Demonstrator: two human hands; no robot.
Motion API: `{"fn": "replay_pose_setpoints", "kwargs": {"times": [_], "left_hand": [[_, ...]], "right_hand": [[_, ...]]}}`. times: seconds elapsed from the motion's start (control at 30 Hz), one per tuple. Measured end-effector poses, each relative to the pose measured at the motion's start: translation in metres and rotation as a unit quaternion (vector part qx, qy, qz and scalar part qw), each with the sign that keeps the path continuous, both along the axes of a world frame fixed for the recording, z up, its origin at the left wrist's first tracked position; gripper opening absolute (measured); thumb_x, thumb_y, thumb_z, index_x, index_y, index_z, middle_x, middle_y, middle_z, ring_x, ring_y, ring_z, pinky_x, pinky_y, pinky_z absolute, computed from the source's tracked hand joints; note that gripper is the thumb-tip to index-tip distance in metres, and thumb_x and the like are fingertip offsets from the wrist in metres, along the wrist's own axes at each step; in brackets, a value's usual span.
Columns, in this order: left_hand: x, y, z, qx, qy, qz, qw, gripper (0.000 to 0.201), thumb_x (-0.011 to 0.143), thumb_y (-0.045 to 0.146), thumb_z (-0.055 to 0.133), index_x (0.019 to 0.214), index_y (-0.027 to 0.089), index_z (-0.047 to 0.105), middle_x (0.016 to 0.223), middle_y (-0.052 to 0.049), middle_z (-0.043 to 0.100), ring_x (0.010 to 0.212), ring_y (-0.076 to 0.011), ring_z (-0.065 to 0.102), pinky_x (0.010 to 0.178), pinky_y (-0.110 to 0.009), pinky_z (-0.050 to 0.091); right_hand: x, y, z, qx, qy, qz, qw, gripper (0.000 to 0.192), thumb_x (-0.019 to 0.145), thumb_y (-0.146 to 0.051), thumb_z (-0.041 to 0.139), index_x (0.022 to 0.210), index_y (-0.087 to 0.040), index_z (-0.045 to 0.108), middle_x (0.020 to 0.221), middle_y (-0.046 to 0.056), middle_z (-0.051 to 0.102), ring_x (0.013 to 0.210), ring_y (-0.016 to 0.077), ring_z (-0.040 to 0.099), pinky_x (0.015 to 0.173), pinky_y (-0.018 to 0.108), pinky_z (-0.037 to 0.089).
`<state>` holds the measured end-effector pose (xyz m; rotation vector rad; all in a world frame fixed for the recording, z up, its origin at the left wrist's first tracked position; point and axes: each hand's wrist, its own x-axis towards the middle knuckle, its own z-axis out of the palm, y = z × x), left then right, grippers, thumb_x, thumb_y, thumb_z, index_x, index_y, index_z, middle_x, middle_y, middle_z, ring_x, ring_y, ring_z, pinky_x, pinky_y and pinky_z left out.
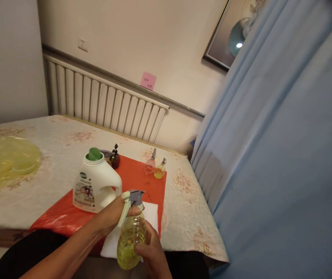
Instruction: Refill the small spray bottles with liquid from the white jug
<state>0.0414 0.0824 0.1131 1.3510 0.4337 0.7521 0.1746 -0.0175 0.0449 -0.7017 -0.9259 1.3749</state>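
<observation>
Both of your forearms are cut off by the bottom edge. Your left hand (116, 212) has its fingers curled around the neck and trigger head of a clear spray bottle (129, 240), about half full of yellow liquid. Your right hand (151, 254) cups the bottle's body from below, fingers wrapped around it. You hold it above a white cloth (151, 213) on the surface (52, 186). Behind stands a white detergent jug (96, 184), label unreadable, and two tiny bottles (155, 167): one pinkish, one holding yellow liquid.
</observation>
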Motion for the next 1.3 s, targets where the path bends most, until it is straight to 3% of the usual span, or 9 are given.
{"fn": "replay_pose_setpoints", "kwargs": {"times": [0.23,0.57,0.87,1.17,1.23,1.3], "left_hand": [[0.004,0.003,-0.001,0.061,0.033,0.030,0.997,0.029,0.072,0.035,0.076,0.075,0.018,0.053,0.069,0.006,0.047,0.064,-0.0115,0.039,0.060,-0.023,0.033],[0.001,0.002,0.021,0.088,0.056,0.087,0.991,0.018,0.080,0.034,0.067,0.087,0.020,0.058,0.075,0.004,0.058,0.072,-0.0158,0.051,0.069,-0.027,0.041],[0.002,-0.007,0.047,0.104,0.079,0.131,0.983,0.025,0.076,0.042,0.069,0.079,0.019,0.059,0.066,0.001,0.064,0.060,-0.0157,0.054,0.058,-0.027,0.044],[-0.005,-0.008,0.055,0.157,0.061,0.198,0.966,0.025,0.080,0.038,0.066,0.097,0.020,0.063,0.071,0.002,0.063,0.065,-0.0154,0.055,0.065,-0.026,0.045],[-0.005,-0.009,0.056,0.159,0.072,0.189,0.966,0.025,0.081,0.040,0.066,0.095,0.020,0.064,0.070,0.002,0.063,0.064,-0.0153,0.055,0.063,-0.026,0.046],[-0.005,-0.010,0.057,0.153,0.101,0.137,0.973,0.025,0.078,0.042,0.069,0.087,0.019,0.064,0.068,0.002,0.063,0.061,-0.0155,0.055,0.059,-0.026,0.045]], "right_hand": [[0.001,-0.001,0.001,0.002,-0.010,-0.002,1.000,0.073,0.049,-0.039,0.089,0.115,-0.017,0.066,0.099,0.007,0.071,0.089,0.0271,0.065,0.082,0.037,0.048],[0.005,-0.002,-0.007,-0.008,-0.008,-0.011,1.000,0.078,0.049,-0.035,0.089,0.120,-0.015,0.064,0.103,0.008,0.072,0.092,0.0279,0.066,0.082,0.036,0.048],[0.008,-0.006,-0.011,-0.014,-0.012,-0.012,1.000,0.077,0.048,-0.037,0.089,0.118,-0.017,0.065,0.102,0.006,0.072,0.093,0.0280,0.066,0.083,0.036,0.049],[0.011,-0.005,-0.014,-0.015,-0.032,-0.011,0.999,0.085,0.047,-0.040,0.090,0.125,-0.018,0.062,0.109,0.007,0.070,0.100,0.0309,0.064,0.090,0.041,0.047],[0.011,-0.006,-0.015,-0.017,-0.035,-0.015,0.999,0.085,0.047,-0.040,0.090,0.124,-0.018,0.062,0.108,0.006,0.071,0.100,0.0306,0.064,0.090,0.040,0.048],[0.011,-0.005,-0.017,-0.016,-0.044,-0.017,0.999,0.086,0.044,-0.041,0.090,0.123,-0.018,0.063,0.107,0.006,0.071,0.100,0.0305,0.064,0.090,0.040,0.047]]}}
